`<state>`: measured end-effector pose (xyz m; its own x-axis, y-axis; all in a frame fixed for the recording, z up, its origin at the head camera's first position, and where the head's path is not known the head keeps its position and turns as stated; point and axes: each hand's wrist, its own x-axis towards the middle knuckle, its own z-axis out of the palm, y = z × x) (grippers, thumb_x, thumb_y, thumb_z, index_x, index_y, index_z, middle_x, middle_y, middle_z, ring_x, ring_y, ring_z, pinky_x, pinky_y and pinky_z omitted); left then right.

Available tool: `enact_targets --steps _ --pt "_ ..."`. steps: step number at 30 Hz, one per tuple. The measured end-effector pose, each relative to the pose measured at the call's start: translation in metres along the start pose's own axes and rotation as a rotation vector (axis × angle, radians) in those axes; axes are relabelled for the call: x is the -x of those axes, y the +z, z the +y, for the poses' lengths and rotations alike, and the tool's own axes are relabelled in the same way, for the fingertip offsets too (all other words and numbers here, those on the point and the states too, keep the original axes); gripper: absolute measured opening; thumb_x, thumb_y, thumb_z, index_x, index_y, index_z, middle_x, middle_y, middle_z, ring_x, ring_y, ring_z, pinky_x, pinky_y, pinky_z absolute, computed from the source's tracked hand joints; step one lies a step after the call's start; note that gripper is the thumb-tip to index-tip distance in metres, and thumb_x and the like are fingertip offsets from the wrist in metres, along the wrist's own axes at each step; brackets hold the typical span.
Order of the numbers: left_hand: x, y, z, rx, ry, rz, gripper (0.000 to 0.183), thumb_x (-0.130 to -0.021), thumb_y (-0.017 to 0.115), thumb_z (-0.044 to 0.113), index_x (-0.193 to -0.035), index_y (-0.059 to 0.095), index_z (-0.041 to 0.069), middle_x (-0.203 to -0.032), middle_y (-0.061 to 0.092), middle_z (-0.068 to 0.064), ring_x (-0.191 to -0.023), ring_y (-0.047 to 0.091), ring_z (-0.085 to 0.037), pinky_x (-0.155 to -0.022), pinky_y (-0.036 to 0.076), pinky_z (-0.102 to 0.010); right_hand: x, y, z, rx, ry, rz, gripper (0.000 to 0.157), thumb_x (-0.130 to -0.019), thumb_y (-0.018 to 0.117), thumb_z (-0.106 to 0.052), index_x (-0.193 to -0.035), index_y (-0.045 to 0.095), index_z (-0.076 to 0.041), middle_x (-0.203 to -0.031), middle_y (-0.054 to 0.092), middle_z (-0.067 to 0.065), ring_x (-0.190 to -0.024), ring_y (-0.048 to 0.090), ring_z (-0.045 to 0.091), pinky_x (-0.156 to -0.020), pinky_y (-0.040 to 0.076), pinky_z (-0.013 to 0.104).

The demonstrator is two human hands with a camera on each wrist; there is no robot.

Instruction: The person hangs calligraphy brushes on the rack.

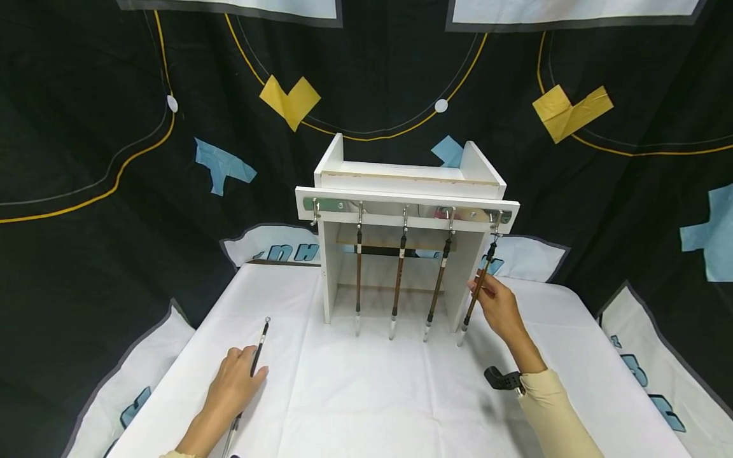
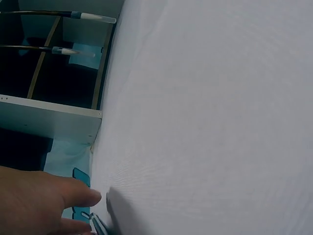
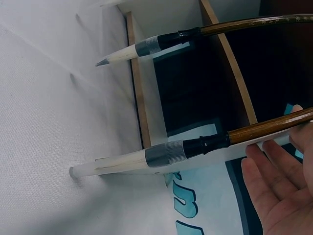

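Observation:
My right hand [image 1: 497, 306] pinches the brown handle of a calligraphy brush [image 3: 274, 125] hanging from the rack's rightmost hook. Its other fingers [image 3: 274, 169] are loosely spread in the right wrist view. This brush's pale bristle tip sits inside a clear cap. Three more brushes hang to its left, among them a brush [image 1: 399, 273] in the middle. Low over the table at the left, my left hand [image 1: 231, 385] holds a dark brush [image 1: 260, 346] with a hanging loop at its upper end. Part of that brush is hidden under the hand.
The white wooden rack [image 1: 408, 215] stands at the table's back, with a hook rail across its front. Its leftmost hook [image 1: 314, 213] carries nothing. White cloth [image 1: 355, 394] covers the table. A black curtain [image 1: 86, 286] hangs behind.

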<state>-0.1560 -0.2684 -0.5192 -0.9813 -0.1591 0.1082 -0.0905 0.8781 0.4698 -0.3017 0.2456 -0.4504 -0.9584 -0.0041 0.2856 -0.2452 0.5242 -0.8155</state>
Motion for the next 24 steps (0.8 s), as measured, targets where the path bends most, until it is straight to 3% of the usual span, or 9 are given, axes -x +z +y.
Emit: enact_targets --steps 10,24 --pt "-0.004 0.004 0.005 -0.008 0.052 0.041 0.047 -0.095 0.067 0.004 -0.134 0.057 -0.02 -0.113 0.059 -0.032 -0.097 0.062 -0.039 -0.079 0.06 -0.055 0.0 0.0 0.0 -0.005 -0.005 0.008 0.051 -0.11 0.06 -0.031 -0.149 0.055 0.002 -0.137 0.065 0.03 -0.128 0.065 0.045 -0.109 0.053 0.058" --pt "-0.013 0.007 0.01 -0.05 0.037 0.056 0.04 -0.092 0.066 -0.004 -0.126 0.06 -0.024 -0.106 0.057 -0.033 -0.088 0.062 -0.038 -0.073 0.061 -0.054 0.0 0.0 -0.002 -0.018 0.024 -0.009 0.051 -0.111 0.059 -0.029 -0.15 0.053 0.002 -0.14 0.063 0.029 -0.126 0.066 0.044 -0.11 0.053 0.057"
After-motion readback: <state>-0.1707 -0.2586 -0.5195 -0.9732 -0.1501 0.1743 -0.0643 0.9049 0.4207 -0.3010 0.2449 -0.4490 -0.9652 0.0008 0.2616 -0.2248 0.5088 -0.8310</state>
